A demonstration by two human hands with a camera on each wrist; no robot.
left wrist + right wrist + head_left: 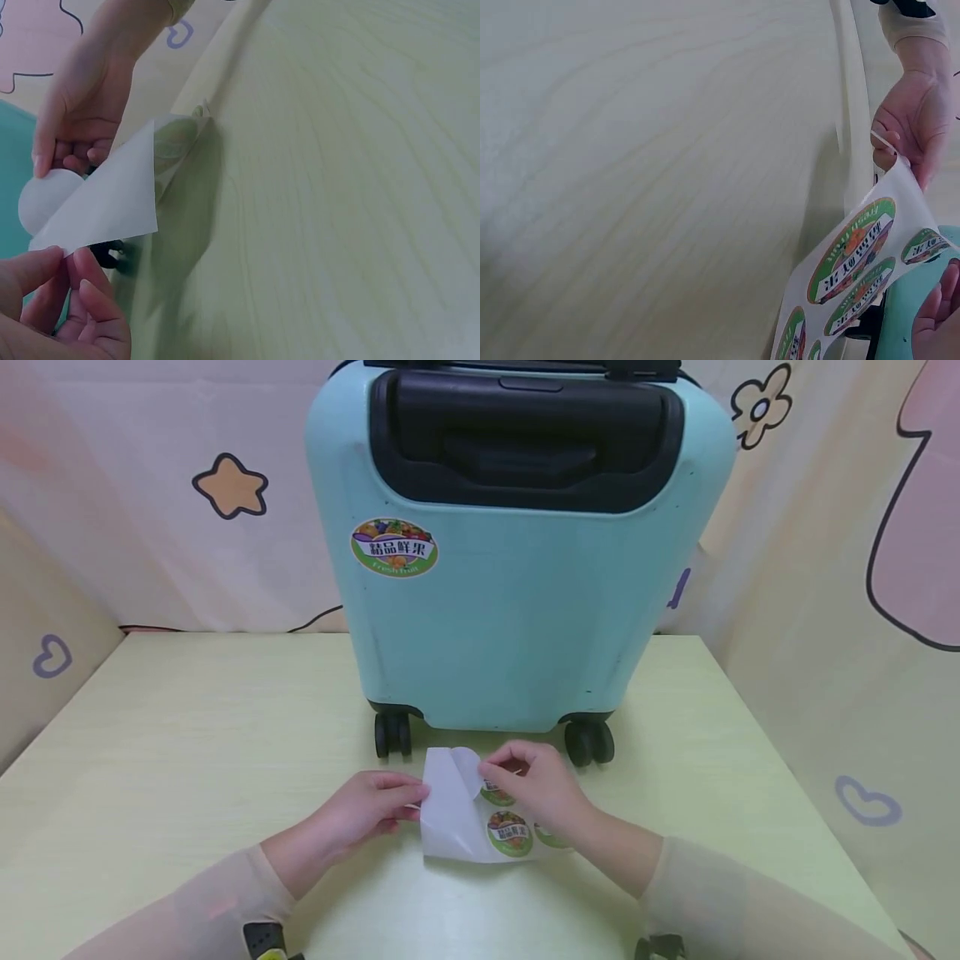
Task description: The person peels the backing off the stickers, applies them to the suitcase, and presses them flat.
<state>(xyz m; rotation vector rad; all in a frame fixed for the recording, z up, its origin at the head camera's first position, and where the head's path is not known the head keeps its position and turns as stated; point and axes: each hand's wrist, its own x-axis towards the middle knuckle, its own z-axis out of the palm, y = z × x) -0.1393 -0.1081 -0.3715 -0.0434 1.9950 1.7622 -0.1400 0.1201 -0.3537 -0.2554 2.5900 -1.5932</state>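
Observation:
My left hand [367,806] pinches the left edge of a white sticker sheet [442,831] between thumb and fingers, just above the table. Oval fruit stickers with Chinese lettering, such as one sticker [510,833], are printed across the sheet's right part. Thumb and fingertips of my right hand [543,785] pinch the edge of one oval sticker, whose plain white back [46,201] shows in the left wrist view, lifted and curling from the sheet. Whether its far edge still sticks is hidden. The right wrist view shows the printed side [859,247] of the sheet, held at a slant.
A light blue suitcase [495,618] stands on black wheels [393,733] right behind the hands. One oval fruit sticker [394,548] is on its upper left front. The pale wooden table [187,735] spreads to both sides, with patterned curtains [150,510] around it.

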